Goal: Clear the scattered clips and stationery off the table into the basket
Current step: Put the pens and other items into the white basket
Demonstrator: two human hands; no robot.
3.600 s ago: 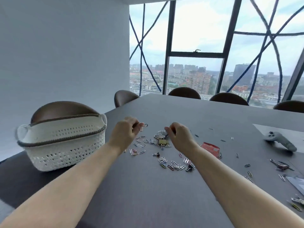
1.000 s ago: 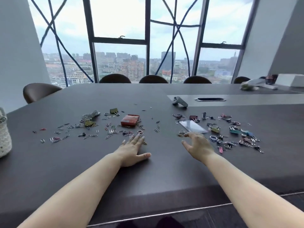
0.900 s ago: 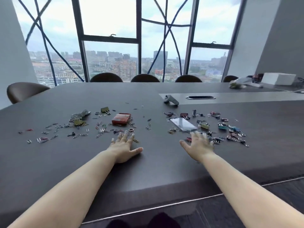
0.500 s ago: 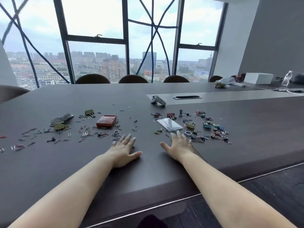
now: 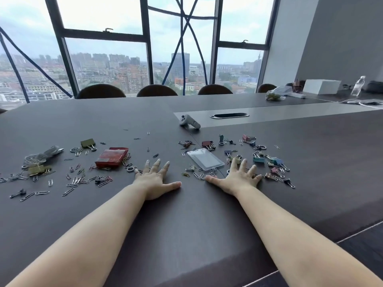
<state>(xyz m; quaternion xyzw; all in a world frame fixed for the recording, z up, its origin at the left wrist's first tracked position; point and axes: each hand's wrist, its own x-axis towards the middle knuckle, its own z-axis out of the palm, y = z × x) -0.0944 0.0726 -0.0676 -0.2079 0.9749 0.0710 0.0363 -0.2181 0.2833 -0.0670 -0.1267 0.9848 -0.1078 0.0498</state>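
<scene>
**Task items.** Silver and coloured wire paper clips [image 5: 78, 180] lie loose on the dark grey desk [image 5: 186, 224] in 2 groups. The left group holds:
- a flat red transparent plastic box [image 5: 112, 157] with paper clips against its near edge
- an olive metal binder clip [image 5: 88, 143] beyond the box
- a gold binder clip [image 5: 38, 169] near the left edge of the view
- a crumpled clear packet [image 5: 41, 155] just behind the gold clip

The right group holds a clear rectangular plastic badge holder [image 5: 205, 161], lying flat, and small binder clips in red, blue, teal and pink [image 5: 269, 162] scattered beyond and to the right of it.

**Grips.** Both are bare hands, palm down on the desk.
- Left grip [image 5: 154, 180] – fingers straight and spread, holding nothing. The fingertips lie just beside a small metal ring [image 5: 131, 168] at the right end of the left group.
- Right grip [image 5: 238, 179] – fingers spread wide, holding nothing. The fingertips reach in among the small binder clips, and the thumb tip touches the paper clips at the near corner of the badge holder.

**Surroundings.** A grey handheld controller [image 5: 189, 122] lies beyond both groups, beside a lighter grey panel with an oval cable slot [image 5: 229, 115]. At the far right end stand a white rectangular box [image 5: 321, 86], a clear plastic bottle [image 5: 356, 86] and a crumpled plastic bag [image 5: 276, 94]. Brown rounded chair backs [image 5: 100, 91] line the far edge, in front of tall dark-framed windows [image 5: 107, 63].
</scene>
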